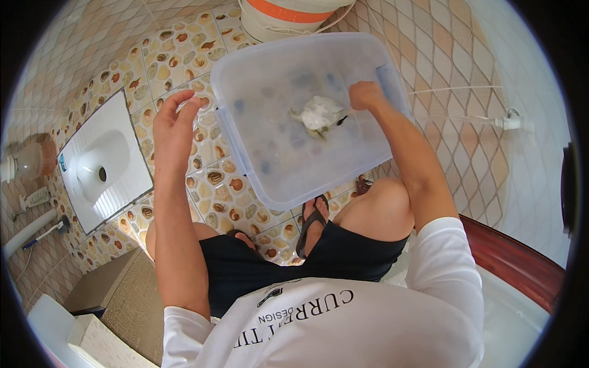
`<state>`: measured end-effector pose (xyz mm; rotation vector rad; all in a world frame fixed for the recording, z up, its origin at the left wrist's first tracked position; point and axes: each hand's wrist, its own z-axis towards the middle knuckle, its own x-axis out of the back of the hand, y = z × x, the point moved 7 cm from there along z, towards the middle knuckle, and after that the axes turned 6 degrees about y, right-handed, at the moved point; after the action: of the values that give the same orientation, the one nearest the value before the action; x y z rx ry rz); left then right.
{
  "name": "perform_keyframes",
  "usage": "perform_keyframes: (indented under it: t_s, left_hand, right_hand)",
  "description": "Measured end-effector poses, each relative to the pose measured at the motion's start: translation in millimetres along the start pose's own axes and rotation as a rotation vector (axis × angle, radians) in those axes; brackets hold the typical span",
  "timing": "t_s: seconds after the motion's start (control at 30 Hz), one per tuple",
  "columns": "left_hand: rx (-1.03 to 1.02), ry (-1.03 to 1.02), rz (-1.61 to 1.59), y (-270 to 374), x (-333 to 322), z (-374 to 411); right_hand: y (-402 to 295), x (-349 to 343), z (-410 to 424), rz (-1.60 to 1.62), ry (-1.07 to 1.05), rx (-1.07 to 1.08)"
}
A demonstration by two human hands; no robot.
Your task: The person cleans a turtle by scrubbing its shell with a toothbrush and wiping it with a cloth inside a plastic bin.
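A translucent plastic storage tub [294, 184] with blue handles stands on the tiled floor. Inside lies a wet-looking white, rounded thing [317, 112] with greenish parts sticking out; its exact kind cannot be told. A small black piece [342, 120] touches its right side. My right hand [366, 95] is over the tub's right part, fingers curled inward, just right of the white thing; whether it grips anything is hidden. My left hand [177, 115] hovers outside the tub, left of its rim, fingers bent and apart, holding nothing. Blurry bluish and dark patches show through the tub's bottom.
A white bucket [285, 16] with an orange band stands behind the tub. A thin water stream runs from a wall tap [511, 122] towards the tub. A squat toilet [106, 161] is at the left, beside a toilet brush [62, 224] and bottles. Dark red wooden edging [511, 257] lies at lower right.
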<state>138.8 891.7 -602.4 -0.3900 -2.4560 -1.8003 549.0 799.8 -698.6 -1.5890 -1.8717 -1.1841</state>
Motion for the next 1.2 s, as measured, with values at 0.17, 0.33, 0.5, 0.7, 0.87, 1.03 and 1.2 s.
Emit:
perform_keyframes:
  t_s: [0.17,0.33,0.5,0.7,0.87,1.03,1.2]
  left_hand:
    - [0.024,0.002,-0.013,-8,3,5]
    - [0.012,-0.011,-0.024,-1,-3,-1]
    - [0.005,-0.002,-0.026,-1,2,3]
    - [0.013,0.007,-0.01,0,3,0]
    - [0.015,-0.005,-0.025,-4,-3,3]
    - [0.026,-0.009,-0.026,-2,-4,3]
    - [0.02,0.0,-0.036,-5,-3,6]
  right_hand:
    - [-27,-13,20,-0.069,0.062,0.073]
    - [-3,-9,36,-0.043,0.145,-0.162]
    - [-27,-35,20,-0.146,0.087,0.095]
    - [1,-27,20,0.076,0.196,-0.133]
    - [9,-50,27,0.225,0.011,-0.173]
    - [-3,-35,30,0.482,0.073,-0.12]
    - [-13,-33,20,0.431,0.034,-0.035]
